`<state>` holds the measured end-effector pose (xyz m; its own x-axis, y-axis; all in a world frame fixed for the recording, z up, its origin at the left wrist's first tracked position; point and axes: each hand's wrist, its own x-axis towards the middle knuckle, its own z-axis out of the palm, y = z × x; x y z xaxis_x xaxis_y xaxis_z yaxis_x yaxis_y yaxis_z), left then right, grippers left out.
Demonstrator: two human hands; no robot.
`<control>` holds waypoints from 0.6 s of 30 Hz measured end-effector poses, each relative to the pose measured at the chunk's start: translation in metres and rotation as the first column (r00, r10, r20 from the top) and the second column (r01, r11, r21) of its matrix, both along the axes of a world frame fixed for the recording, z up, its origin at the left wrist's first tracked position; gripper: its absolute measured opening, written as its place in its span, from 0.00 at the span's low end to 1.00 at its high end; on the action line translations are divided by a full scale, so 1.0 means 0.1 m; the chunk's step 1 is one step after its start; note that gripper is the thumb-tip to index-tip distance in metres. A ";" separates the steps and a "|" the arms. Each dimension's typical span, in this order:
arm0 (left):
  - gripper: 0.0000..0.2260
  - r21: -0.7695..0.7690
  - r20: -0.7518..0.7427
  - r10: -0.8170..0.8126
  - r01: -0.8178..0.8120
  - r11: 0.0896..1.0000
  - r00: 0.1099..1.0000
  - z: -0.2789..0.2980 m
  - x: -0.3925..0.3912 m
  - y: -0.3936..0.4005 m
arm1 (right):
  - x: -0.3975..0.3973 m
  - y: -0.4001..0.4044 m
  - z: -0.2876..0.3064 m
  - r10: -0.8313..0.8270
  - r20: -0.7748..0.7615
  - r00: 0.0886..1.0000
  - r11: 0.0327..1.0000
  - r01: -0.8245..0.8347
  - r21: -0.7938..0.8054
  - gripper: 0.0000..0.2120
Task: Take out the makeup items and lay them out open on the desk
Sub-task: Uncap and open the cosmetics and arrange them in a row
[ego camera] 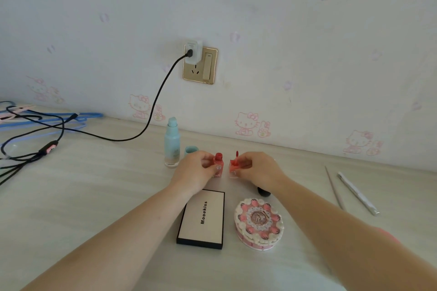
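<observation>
Head view, item: lip tint bottle (218, 165), upright on counter (94, 196), pinched in your left hand (198, 171) grip. Right hand (256, 168) grip pinches its wand cap (234, 165), just beside, applicator up. Step: opening, done. Next, prob.: set cap down beside bottle; palette (203, 218) & cake compact (259, 223), nearer you, lids shut.

red lip gloss bottle (217, 163) upright, uncapped, mid-desk | its cap with wand (234, 165) just right, apart | mint pump bottle (172, 143) upright, cap (191, 150) beside | Mooekiss palette (202, 218) closed, flat | cake-shaped compact (259, 223) closed
</observation>
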<state>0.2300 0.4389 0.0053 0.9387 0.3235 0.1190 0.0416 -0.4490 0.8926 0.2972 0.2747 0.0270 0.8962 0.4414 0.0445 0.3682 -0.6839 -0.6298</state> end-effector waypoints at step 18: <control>0.19 0.005 0.100 0.056 -0.057 0.998 0.993 0.18 -0.58 -0.01 | -0.06 -0.73 0.28 -0.177 0.020 0.984 0.978 0.174 0.116 0.13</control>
<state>0.1718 0.4382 0.0237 0.9024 0.3741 0.2138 -0.0220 -0.4555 0.8900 0.2908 0.2014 0.0551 0.9568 0.2679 0.1130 0.2684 -0.6647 -0.6973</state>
